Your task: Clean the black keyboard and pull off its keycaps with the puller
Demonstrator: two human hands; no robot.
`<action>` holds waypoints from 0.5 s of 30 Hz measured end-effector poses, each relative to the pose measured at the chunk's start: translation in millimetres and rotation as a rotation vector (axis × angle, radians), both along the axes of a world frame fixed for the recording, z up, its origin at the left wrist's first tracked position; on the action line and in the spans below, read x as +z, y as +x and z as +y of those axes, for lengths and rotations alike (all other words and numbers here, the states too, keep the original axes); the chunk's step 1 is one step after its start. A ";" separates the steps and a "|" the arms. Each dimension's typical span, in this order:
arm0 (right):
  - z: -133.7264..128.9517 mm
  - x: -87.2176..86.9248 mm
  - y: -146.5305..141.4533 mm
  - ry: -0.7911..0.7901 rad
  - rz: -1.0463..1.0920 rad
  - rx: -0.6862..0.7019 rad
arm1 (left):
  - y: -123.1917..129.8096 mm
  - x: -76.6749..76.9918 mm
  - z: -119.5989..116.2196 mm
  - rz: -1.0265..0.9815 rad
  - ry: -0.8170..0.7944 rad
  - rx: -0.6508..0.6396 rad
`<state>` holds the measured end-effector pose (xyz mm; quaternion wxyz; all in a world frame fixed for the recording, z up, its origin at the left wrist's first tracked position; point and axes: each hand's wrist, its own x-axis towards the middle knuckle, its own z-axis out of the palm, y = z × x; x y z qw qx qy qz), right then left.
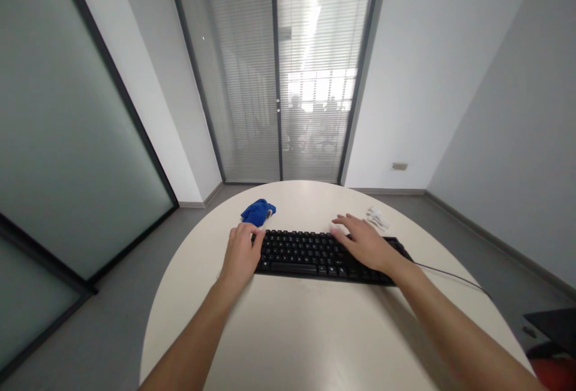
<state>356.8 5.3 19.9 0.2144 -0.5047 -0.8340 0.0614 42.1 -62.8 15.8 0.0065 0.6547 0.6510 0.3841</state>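
Note:
A black keyboard (299,253) lies flat across the round table, its keys facing up. My left hand (243,250) is closed on the keyboard's left end, its thumb by the upper left keys. Over the right part of the keyboard lies my right hand (362,241), fingers stretched out and apart toward the back edge; it hides many keys there. Something pale shows near the right thumb tip, too blurred to name. Just beyond my left hand is a crumpled blue cloth (258,211). A small white crumpled item (376,218) lies beyond my right hand.
The cream round table (288,325) carries all of these. A black cable (450,272) runs from the keyboard over the table's right edge. Glass panels with blinds (252,79) stand behind, and frosted glass (58,127) is at left. A dark object (555,326) sits at lower right.

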 end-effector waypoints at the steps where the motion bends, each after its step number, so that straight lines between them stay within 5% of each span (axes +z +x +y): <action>1: -9.7 -0.3 -9.6 -0.018 -0.011 0.020 | 4.3 0.4 -1.0 -0.068 -0.012 -0.047; 7: -33.6 -18.0 -25.5 -0.055 -0.096 0.154 | 17.2 -4.9 -2.6 -0.334 -0.140 -0.184; 15: -27.4 -26.4 -15.3 -0.052 -0.099 0.196 | 0.9 -25.9 14.0 -0.307 -0.105 -0.080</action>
